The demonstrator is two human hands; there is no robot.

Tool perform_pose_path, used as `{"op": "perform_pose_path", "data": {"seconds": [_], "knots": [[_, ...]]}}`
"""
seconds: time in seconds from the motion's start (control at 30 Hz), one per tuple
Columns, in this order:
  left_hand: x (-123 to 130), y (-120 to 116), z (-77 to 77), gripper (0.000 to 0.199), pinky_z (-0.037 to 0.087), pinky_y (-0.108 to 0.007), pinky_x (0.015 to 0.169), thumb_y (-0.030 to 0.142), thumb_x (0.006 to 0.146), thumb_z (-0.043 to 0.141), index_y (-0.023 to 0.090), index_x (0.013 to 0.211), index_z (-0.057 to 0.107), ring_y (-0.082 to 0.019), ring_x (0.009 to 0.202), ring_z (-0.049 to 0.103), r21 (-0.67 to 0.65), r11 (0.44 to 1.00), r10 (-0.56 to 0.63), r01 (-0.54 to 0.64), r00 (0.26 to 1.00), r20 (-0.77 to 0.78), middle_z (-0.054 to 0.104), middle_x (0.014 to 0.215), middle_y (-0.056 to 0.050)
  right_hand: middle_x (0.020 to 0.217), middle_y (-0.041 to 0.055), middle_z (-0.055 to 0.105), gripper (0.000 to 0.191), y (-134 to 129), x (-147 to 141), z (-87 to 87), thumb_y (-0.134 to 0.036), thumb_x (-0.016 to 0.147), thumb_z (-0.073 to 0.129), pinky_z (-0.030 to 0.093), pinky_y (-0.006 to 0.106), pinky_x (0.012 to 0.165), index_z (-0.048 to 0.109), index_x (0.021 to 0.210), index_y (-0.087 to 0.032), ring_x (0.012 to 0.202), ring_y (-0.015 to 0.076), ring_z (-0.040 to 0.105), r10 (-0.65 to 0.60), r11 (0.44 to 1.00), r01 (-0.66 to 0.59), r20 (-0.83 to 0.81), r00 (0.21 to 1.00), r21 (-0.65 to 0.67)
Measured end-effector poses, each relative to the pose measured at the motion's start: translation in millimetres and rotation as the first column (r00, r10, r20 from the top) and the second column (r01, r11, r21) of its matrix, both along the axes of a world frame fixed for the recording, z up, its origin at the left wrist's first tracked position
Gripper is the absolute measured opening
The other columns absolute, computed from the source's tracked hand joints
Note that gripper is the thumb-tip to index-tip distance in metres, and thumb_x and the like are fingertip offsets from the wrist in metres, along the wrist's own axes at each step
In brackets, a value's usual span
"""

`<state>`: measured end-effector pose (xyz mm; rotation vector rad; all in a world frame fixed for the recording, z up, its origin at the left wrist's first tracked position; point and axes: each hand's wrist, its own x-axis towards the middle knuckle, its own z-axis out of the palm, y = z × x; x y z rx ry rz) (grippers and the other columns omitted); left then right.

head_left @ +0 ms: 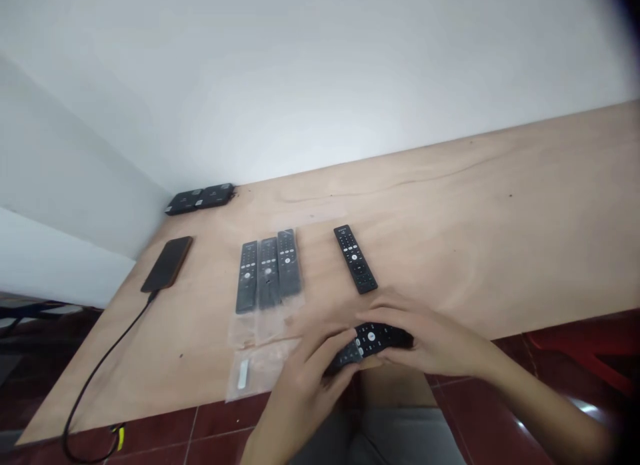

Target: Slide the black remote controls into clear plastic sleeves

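Note:
Low in the head view, at the table's front edge, a black remote control (371,337) with pale round and oval buttons lies sideways between both hands. My left hand (320,365) pinches its left end, where a clear plastic sleeve seems to cover the keys. My right hand (417,331) wraps round its right end, the fingers over the top. Just beyond the hands another black remote (355,258) rests unwrapped on the table. To the left lie three more remotes (269,271) side by side in clear plastic sleeves.
An emptied-looking clear plastic bag (263,371) with a white strip lies near the front edge. A phone (169,263) with a black cable (100,368) is at the left. Two flat black boxes (200,199) sit by the wall. The wooden table (500,231) meets a white wall behind.

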<state>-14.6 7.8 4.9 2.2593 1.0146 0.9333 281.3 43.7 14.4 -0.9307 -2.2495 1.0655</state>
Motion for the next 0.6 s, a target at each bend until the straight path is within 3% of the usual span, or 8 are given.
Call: {"op": "perform_pose_path", "data": {"seconds": [0.3,0.5,0.6], "knots": [[7.7,7.9,-1.0,0.049,0.065,-0.044,0.115,0.021,0.107,0.080,0.026,0.153,0.066,-0.029,0.134,0.076,0.053,0.998,-0.029,0.031,0.999,-0.046,0.076,0.145,-0.014,0.157,0.0071,0.067,0.070,-6.3,-14.9,-2.4,-0.030,0.106,0.084,0.053,0.053,0.128,0.057,0.169,-0.040,0.152,0.0326,0.057,-0.063,0.998,0.062,0.032,0.998,0.009],[-14.3,8.0,2.5,0.050,0.068,-0.046,0.105,0.023,0.100,0.088,0.027,0.146,0.069,-0.031,0.121,0.079,0.045,0.999,0.028,-0.023,0.991,-0.128,0.081,0.133,-0.011,0.176,0.0091,0.050,0.086,-27.2,12.3,-16.0,-0.039,0.104,0.085,0.049,0.061,0.133,0.041,0.178,-0.045,0.163,0.0364,0.050,-0.337,0.941,0.334,0.058,0.940,0.056],[-18.7,8.0,2.1,0.048,0.067,-0.048,0.106,0.020,0.101,0.086,0.028,0.146,0.068,-0.031,0.119,0.080,0.042,0.999,0.029,-0.023,0.991,-0.130,0.081,0.130,-0.010,0.171,0.0085,0.057,0.075,-42.7,13.0,-25.0,-0.038,0.110,0.077,0.051,0.064,0.131,0.043,0.176,-0.045,0.158,0.0366,0.057,-0.468,0.879,0.463,0.025,0.883,0.115]]}}
